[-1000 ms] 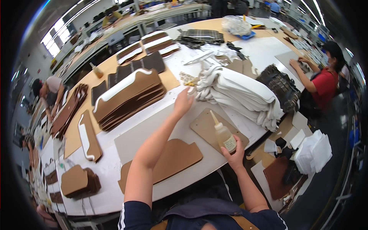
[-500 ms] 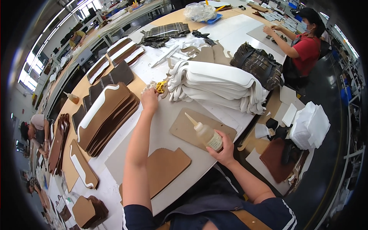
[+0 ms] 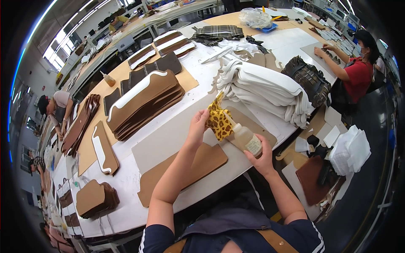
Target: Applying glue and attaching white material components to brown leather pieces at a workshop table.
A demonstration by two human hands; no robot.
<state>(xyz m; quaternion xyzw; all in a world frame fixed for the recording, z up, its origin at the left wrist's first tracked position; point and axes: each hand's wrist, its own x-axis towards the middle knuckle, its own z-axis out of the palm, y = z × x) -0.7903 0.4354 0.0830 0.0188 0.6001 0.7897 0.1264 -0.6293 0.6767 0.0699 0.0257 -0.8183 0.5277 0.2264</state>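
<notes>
Two hands meet above the table: the left hand pinches a leopard-print fabric piece, the right hand grips a glue bottle, nozzle touching it. Gluing looks barely begun; the brown panel below lies bare.

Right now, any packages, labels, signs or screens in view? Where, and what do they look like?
Glue bottle: in the right hand, clear plastic, slim nozzle, pale label on its side.
Second bottle: upright on the far left of the table, clear with amber contents.
Plastic bag: far end of the table, clear, crumpled, on a blue tray.
Wall sign: far left, small, red; too small to tell more.
No screens visible.
</notes>
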